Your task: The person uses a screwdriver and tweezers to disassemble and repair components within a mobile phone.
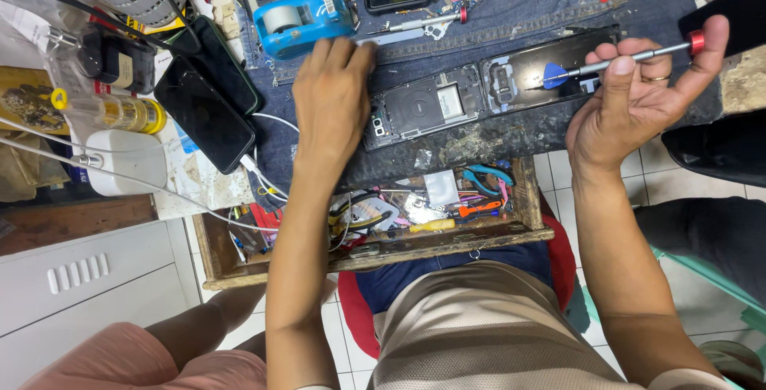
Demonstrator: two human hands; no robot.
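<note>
The opened phone [419,109], light, rigid and fragile inside, lies on the worktop [479,138] just beside the flat, pressed-together left-hand fingers [339,59], best gripped by its edges, while right-hand fingers [618,79] pinch a slim screwdriver [638,56].

Two screwdrivers [638,55] [423,23], two dark phones [203,114] [219,59], one tape dispenser [303,19]
</note>
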